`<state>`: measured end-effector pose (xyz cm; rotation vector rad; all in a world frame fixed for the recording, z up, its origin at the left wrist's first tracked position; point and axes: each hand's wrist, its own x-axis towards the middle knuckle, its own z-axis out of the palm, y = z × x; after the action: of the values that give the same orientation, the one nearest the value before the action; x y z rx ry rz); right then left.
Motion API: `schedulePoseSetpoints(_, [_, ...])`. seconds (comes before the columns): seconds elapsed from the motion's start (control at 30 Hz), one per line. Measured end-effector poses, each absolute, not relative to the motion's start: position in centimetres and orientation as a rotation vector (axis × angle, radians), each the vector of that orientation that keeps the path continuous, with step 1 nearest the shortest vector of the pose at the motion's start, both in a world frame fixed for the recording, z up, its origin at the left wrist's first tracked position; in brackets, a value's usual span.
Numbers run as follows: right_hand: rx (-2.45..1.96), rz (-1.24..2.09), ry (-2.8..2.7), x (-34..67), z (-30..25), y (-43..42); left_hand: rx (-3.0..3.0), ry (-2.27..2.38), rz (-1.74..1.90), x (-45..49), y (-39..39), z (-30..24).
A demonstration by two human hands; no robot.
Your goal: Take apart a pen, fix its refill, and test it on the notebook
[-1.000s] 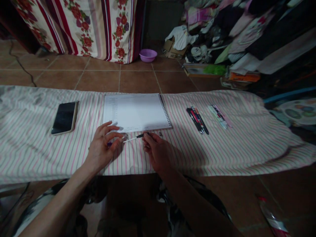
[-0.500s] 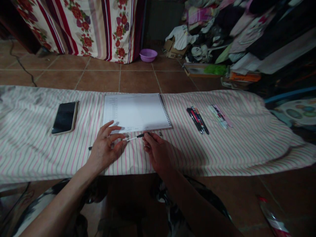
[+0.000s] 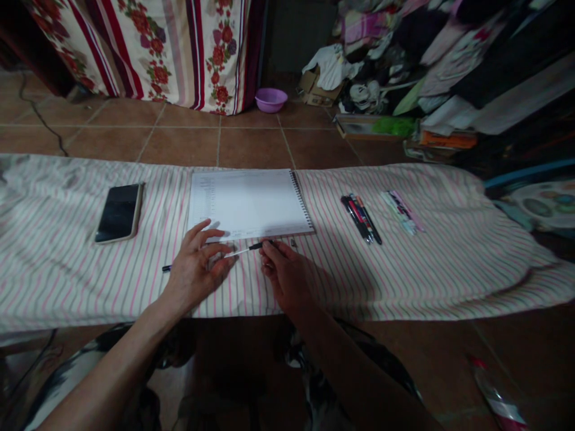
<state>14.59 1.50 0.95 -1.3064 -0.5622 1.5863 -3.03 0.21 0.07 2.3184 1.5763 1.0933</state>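
Note:
My left hand (image 3: 197,260) is over the near left corner of the notebook (image 3: 256,200). Its thumb and index finger pinch the left end of a thin whitish pen refill (image 3: 238,253), while the other fingers are spread. My right hand (image 3: 283,269) grips a dark pen piece (image 3: 256,246) between thumb and fingers; the refill runs out of that piece's left end. How far the piece reaches inside my fingers is hidden. A dark pen part (image 3: 166,269) sticks out from behind my left hand. Beside my right knuckles lies a small greyish piece (image 3: 293,243), too small to name.
A phone (image 3: 119,212) lies to the left on the striped cloth (image 3: 431,269). Several dark pens (image 3: 362,218) and a group of pale pens (image 3: 402,212) lie on the right. Beyond, on the tiles, are a purple basin (image 3: 271,100) and piled clothes (image 3: 372,66).
My left hand has moved very slightly right along the refill, and a bit more of the dark pen part behind it shows. My right hand has hardly moved.

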Motion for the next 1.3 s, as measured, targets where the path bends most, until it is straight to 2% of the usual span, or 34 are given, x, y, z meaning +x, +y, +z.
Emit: schedulePoseSetpoints(1.3, [-1.310,1.557,-0.571,14.4,0.5,1.4,2.356,1.551,1.177,-2.4,0.1,-0.2])
